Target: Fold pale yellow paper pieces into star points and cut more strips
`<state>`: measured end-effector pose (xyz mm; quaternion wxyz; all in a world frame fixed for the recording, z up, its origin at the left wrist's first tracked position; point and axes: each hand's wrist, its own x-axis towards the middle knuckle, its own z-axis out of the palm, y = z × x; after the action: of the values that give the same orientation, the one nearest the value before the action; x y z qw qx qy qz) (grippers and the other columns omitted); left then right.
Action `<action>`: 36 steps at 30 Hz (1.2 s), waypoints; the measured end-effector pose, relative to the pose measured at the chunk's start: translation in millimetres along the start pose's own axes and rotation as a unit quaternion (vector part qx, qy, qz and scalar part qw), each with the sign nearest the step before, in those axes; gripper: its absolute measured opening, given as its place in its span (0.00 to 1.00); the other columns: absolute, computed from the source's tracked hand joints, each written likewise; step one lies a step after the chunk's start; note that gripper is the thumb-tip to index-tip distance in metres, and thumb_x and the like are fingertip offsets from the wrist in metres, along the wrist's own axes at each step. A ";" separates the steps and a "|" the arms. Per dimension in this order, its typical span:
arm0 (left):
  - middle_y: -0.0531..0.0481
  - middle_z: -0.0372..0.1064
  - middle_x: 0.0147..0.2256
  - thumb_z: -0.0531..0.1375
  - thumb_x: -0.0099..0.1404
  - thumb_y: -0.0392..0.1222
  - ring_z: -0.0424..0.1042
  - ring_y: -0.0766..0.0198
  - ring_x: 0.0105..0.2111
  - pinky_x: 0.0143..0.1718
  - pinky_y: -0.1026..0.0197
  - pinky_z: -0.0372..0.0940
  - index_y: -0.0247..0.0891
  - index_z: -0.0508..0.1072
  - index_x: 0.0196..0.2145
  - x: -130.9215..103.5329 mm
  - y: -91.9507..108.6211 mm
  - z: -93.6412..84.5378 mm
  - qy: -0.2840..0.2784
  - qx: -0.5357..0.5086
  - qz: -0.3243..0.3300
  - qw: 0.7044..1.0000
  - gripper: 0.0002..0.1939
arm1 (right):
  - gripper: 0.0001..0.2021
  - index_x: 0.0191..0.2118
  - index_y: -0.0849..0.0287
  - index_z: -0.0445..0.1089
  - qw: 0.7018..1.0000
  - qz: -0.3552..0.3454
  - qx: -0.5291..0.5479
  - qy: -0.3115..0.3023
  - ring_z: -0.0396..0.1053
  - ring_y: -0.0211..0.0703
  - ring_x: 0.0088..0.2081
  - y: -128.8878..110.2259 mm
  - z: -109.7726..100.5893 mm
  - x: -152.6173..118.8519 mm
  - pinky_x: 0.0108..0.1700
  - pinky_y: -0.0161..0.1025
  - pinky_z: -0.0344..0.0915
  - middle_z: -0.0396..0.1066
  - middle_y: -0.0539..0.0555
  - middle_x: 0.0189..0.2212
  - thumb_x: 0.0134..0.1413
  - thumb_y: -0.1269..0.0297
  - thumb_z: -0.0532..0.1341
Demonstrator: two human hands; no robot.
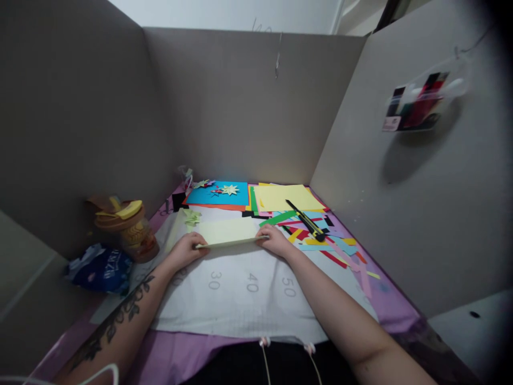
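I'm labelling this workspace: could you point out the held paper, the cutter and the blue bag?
Held paper (228,231): head view, middle of its pale upper face.
Cutter (308,223): head view, on its handle.
Blue bag (98,270): head view, middle of its visible side.

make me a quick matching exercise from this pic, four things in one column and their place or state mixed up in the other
1. black-and-yellow cutter
2. left hand and right hand
3. clear pouch
4. dark blue packet

A. hanging against the right panel
B. beside the brown tub
C. lying on scattered paper strips
D. holding pale paper near its ends

Pairs: 1-C, 2-D, 3-A, 4-B
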<state>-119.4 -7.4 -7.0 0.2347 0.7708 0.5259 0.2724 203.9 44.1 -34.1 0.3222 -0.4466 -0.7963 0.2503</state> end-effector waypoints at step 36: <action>0.52 0.63 0.22 0.53 0.54 0.47 0.61 0.65 0.24 0.27 0.64 0.52 0.37 0.63 0.17 5.8 -5.0 1.5 0.045 0.140 -0.088 0.985 0.14 | 0.09 0.21 0.59 0.63 0.986 0.078 -0.144 -0.022 0.59 0.40 0.32 -6.1 5.9 14.0 0.34 0.33 0.53 0.62 0.51 0.26 0.49 0.66 0.56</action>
<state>-120.0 -0.4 -10.4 0.1242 0.7337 0.6346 0.2087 190.7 52.7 -29.8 0.2164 -0.5432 -0.7938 0.1673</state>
